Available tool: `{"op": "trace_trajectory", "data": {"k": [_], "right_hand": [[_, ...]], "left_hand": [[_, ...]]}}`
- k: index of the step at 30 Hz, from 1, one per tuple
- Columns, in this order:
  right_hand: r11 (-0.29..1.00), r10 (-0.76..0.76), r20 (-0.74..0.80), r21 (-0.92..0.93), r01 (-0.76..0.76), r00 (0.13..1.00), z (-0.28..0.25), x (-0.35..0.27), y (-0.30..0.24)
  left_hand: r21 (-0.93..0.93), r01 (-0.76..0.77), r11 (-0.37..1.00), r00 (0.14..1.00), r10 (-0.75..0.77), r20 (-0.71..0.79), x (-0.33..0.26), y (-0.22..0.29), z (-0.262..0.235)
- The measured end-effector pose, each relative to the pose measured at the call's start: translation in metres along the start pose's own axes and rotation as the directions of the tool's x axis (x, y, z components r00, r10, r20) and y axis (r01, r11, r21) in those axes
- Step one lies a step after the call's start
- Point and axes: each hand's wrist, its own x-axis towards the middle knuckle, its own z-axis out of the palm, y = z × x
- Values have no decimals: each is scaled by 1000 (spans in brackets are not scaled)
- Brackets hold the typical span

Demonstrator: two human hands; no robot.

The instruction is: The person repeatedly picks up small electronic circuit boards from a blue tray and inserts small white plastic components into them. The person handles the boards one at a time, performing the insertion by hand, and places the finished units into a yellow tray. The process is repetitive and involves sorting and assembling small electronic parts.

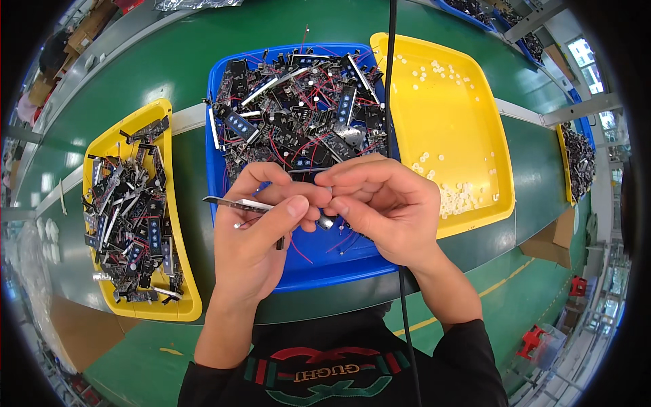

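Over the near part of the blue tray, my left hand is closed on a thin dark circuit board with a pale strip. One end of the board juts out past the thumb, and a red wire hangs below the fingers. My right hand meets the left fingertips, its thumb and forefinger pinched together; whatever lies between them is too small or hidden. Behind both hands, circuit boards with red wires, white strips and blue-marked panels heap up in the blue tray.
A yellow tray at right carries many small white round pieces. Another yellow tray at left is piled with boards. A black cable runs down past the blue tray's right side. All stand on a green table.
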Motion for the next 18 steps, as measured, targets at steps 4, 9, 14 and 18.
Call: {"op": "trace_trajectory", "data": {"k": [4,9,14,18], "right_hand": [[996,5,-2,93,-5,1000,-4,2,-2],[976,18,59,216,-31,998,-14,3,-6],[992,-72,21,110,69,997,-12,1,-4],[989,-139,31,57,137,990,-9,1,-4]], "left_hand": [[102,31,994,998,-38,58,-1,5,0],[-3,1,1000,993,-1,119,-4,3,-1],[231,-31,972,998,18,58,-6,4,8],[334,-67,940,996,44,76,-8,5,9]]}}
